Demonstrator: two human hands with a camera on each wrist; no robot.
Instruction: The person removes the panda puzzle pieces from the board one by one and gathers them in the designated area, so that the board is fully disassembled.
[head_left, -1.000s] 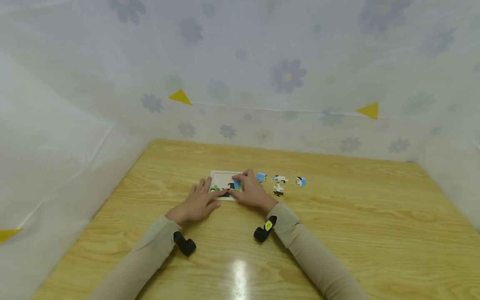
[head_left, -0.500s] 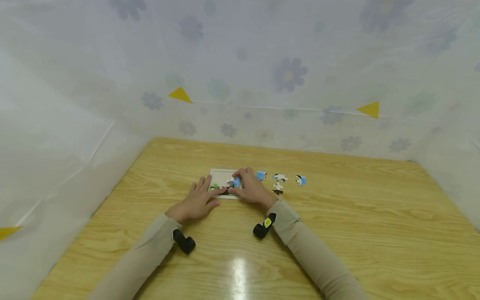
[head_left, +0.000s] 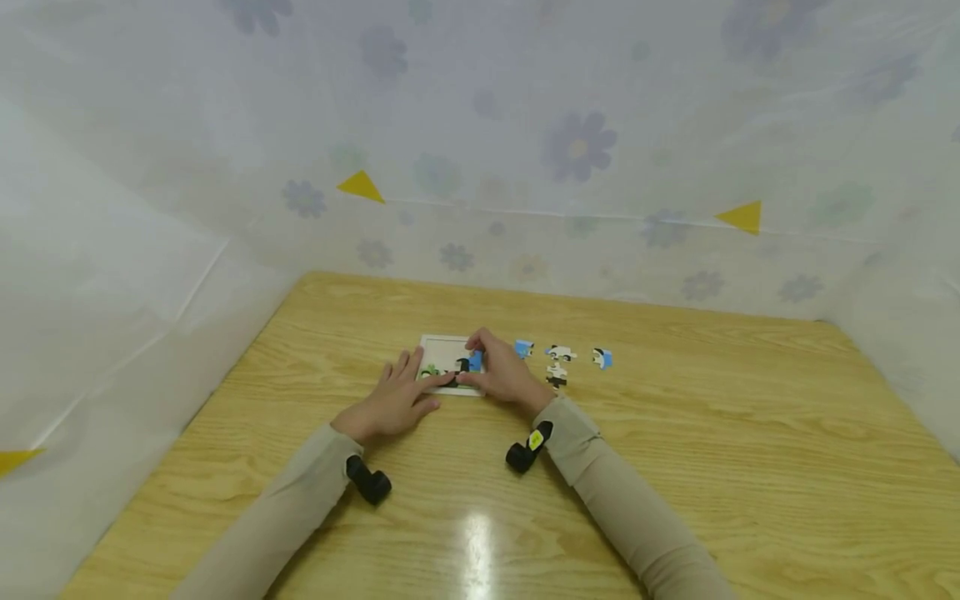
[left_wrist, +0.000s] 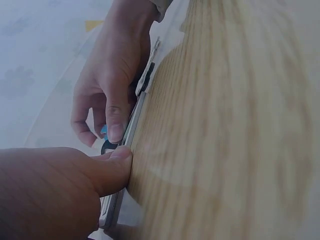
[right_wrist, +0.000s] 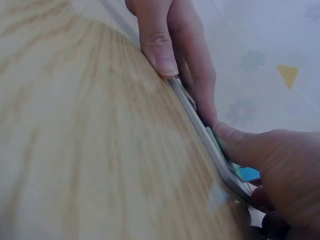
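Item: puzzle tray (head_left: 442, 350), white-framed, lay at the centre of the wooden surface (head_left: 675, 467). My left hand (head_left: 393, 404) rested flat at its lower-left edge, fingers straight and spread, thumb pressed against the frame. My right hand (head_left: 501, 373) sat over its right side, fingers curled, pinching a blue puzzle piece (head_left: 474, 361) at the tray. Loose pieces: four (head_left: 558, 353), just right of the tray, lying in a small cluster at centre-right of the frame. Backdrop: flower-printed sheeting (head_left: 577, 150) filled the upper frame.
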